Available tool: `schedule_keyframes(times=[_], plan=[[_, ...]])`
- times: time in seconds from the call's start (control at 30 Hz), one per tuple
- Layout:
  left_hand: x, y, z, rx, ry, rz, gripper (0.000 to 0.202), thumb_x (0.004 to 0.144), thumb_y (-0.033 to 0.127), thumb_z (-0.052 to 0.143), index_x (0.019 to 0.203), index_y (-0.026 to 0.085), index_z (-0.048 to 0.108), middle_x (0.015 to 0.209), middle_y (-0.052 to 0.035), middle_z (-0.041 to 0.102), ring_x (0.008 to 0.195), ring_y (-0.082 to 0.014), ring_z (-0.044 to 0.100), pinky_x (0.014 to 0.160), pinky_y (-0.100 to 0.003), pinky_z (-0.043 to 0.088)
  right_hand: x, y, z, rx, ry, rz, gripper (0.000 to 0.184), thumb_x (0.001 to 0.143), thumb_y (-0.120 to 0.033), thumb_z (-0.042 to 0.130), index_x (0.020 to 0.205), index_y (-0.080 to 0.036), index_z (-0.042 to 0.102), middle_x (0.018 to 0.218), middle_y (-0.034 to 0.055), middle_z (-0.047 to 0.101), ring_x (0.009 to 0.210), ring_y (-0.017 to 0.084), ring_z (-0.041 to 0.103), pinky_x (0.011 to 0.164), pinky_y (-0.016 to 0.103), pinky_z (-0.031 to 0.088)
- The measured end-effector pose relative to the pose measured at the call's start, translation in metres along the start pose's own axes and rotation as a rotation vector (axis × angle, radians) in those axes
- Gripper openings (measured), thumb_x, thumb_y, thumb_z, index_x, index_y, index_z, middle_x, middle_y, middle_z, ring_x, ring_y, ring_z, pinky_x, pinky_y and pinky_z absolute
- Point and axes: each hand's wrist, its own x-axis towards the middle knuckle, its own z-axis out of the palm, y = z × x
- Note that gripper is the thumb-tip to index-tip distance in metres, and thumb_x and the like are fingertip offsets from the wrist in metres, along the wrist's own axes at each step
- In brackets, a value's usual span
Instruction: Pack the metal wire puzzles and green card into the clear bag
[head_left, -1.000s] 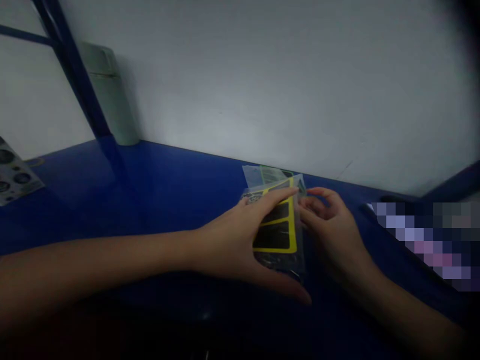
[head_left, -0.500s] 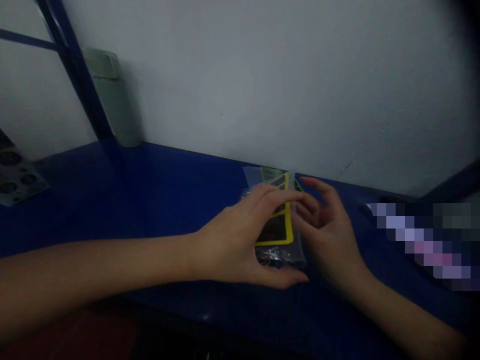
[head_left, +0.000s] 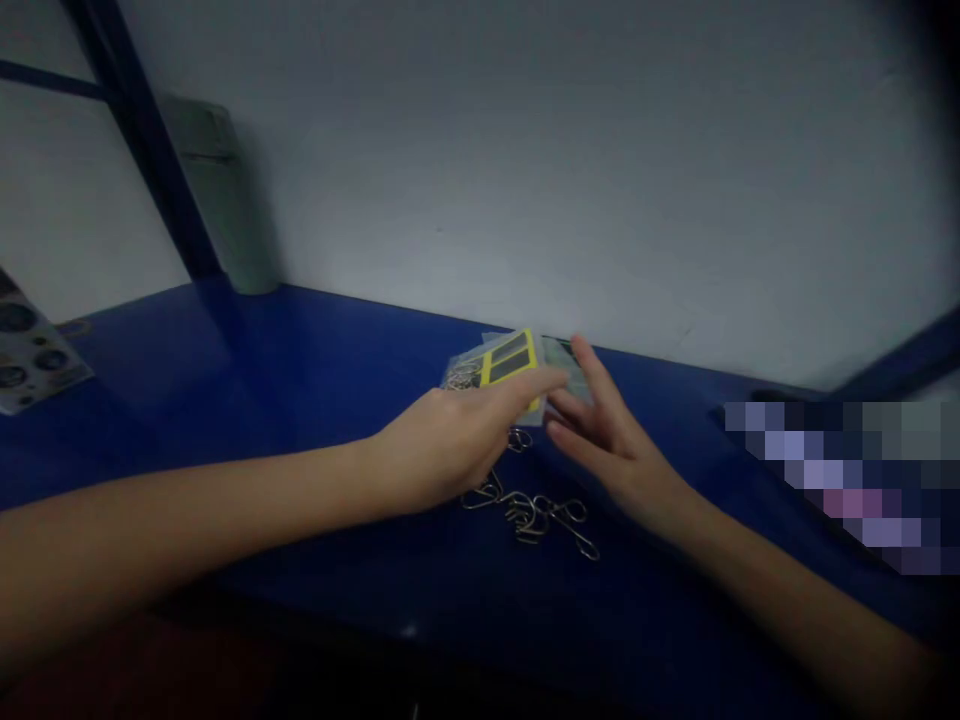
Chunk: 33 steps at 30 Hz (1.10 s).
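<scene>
My left hand (head_left: pixel 457 435) is closed on a clear plastic bag (head_left: pixel 510 362) with a yellow-framed dark label, tilted above the table. Shiny bent-wire metal pieces (head_left: pixel 462 376) show inside the bag. Several more loose wire pieces (head_left: pixel 529 510) with looped ends lie below my left hand on the blue tabletop; their exact kind is unclear. To the right of the bag, my right hand (head_left: pixel 611 430) has its fingers apart, with its fingertips close to the bag's right edge. Behind those fingers shows a clear, greenish packet (head_left: pixel 566 362), partly hidden.
A pale green cylindrical container (head_left: pixel 232 215) stands against the wall beside a blue post (head_left: pixel 161 180). At far left is a panel with round dark patterns (head_left: pixel 45 350). A pixelated flat object (head_left: pixel 847 490) lies on the blue table (head_left: pixel 330 370) at right.
My left hand has tipped the bag and shifted it up and left. Loose wire pieces now lie on the table beneath it. My right hand has moved slightly left, its fingers more spread.
</scene>
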Motion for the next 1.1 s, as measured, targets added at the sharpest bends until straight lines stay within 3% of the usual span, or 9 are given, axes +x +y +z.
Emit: schedule_keyframes(times=[0.1, 0.2, 0.37, 0.53, 0.67, 0.8, 0.9, 1.0, 1.1], plan=[[0.003, -0.01, 0.001, 0.082, -0.1, -0.035, 0.05, 0.081, 0.005, 0.035, 0.128, 0.018, 0.024, 0.113, -0.0068, 0.057, 0.091, -0.0158, 0.061, 0.072, -0.024, 0.051, 0.001, 0.005, -0.005, -0.044, 0.015, 0.004, 0.077, 0.083, -0.027, 0.046, 0.137, -0.032, -0.009, 0.132, 0.0034, 0.044, 0.126, 0.018, 0.029, 0.104, 0.042, 0.025], [0.005, -0.02, 0.001, 0.14, -0.203, 0.01, 0.048, 0.082, 0.003, 0.032, 0.127, 0.017, 0.027, 0.123, -0.0091, 0.05, 0.104, -0.0167, 0.055, 0.081, -0.026, 0.048, 0.001, 0.01, -0.01, -0.054, 0.034, 0.035, 0.076, 0.083, -0.029, 0.046, 0.137, -0.031, -0.007, 0.131, 0.0048, 0.045, 0.125, 0.018, 0.032, 0.103, 0.042, 0.027], [0.006, -0.031, 0.004, 0.253, -0.369, 0.046, 0.049, 0.082, 0.0, 0.029, 0.129, 0.013, 0.026, 0.133, -0.0141, 0.039, 0.121, -0.0211, 0.04, 0.092, -0.031, 0.041, 0.003, 0.015, -0.015, -0.101, 0.095, 0.048, 0.067, 0.081, -0.027, 0.049, 0.136, -0.03, 0.011, 0.127, 0.0073, 0.049, 0.119, 0.021, 0.042, 0.1, 0.043, 0.034], [0.005, -0.045, 0.016, 0.209, -0.494, -0.123, 0.061, 0.079, 0.001, 0.038, 0.134, 0.019, 0.019, 0.115, -0.0145, 0.055, 0.094, -0.0223, 0.06, 0.075, -0.031, 0.048, 0.004, 0.018, -0.026, -0.26, 0.189, -0.038, 0.056, 0.081, -0.026, 0.049, 0.131, -0.026, 0.024, 0.116, 0.008, 0.057, 0.111, 0.022, 0.05, 0.096, 0.043, 0.038], [0.006, -0.06, 0.02, -0.093, -0.41, -0.219, 0.063, 0.081, 0.012, 0.046, 0.134, 0.016, 0.012, 0.113, -0.0141, 0.057, 0.099, -0.02, 0.057, 0.08, -0.031, 0.046, 0.004, 0.023, -0.041, -0.53, 0.176, -0.044, 0.054, 0.08, -0.022, 0.048, 0.13, -0.025, 0.028, 0.117, 0.008, 0.056, 0.11, 0.024, 0.05, 0.092, 0.045, 0.04], [0.006, -0.07, 0.015, -0.275, -0.331, -0.256, 0.066, 0.079, 0.03, 0.055, 0.131, 0.016, 0.018, 0.118, -0.0129, 0.053, 0.104, -0.0185, 0.053, 0.082, -0.029, 0.045, 0.003, 0.03, -0.056, -0.746, 0.122, -0.054, 0.062, 0.076, -0.017, 0.047, 0.133, -0.024, 0.025, 0.122, 0.0072, 0.053, 0.111, 0.025, 0.05, 0.091, 0.048, 0.041], [0.005, -0.067, 0.011, -0.13, -0.309, -0.269, 0.047, 0.084, 0.028, 0.046, 0.126, 0.015, 0.031, 0.111, -0.0106, 0.056, 0.091, -0.0167, 0.058, 0.075, -0.028, 0.046, 0.002, 0.035, -0.065, -0.84, 0.06, -0.062, 0.07, 0.072, -0.014, 0.048, 0.136, -0.024, 0.02, 0.127, 0.0053, 0.05, 0.115, 0.025, 0.046, 0.094, 0.048, 0.038], [0.004, -0.057, 0.006, 0.171, -0.26, -0.247, 0.033, 0.085, 0.025, 0.041, 0.115, 0.013, 0.044, 0.109, -0.0134, 0.057, 0.095, -0.0219, 0.056, 0.078, -0.034, 0.044, 0.003, 0.04, -0.07, -0.873, 0.018, -0.014, 0.072, 0.073, -0.015, 0.048, 0.137, -0.025, 0.018, 0.126, 0.004, 0.05, 0.116, 0.024, 0.046, 0.094, 0.046, 0.038], [0.004, -0.047, 0.004, 0.358, -0.329, -0.309, 0.033, 0.085, 0.028, 0.039, 0.114, 0.013, 0.046, 0.094, -0.0134, 0.062, 0.082, -0.0246, 0.06, 0.069, -0.037, 0.046, 0.004, 0.043, -0.071, -0.895, 0.044, 0.016, 0.066, 0.076, -0.02, 0.048, 0.136, -0.023, 0.021, 0.121, 0.0051, 0.055, 0.111, 0.023, 0.05, 0.093, 0.045, 0.04]])
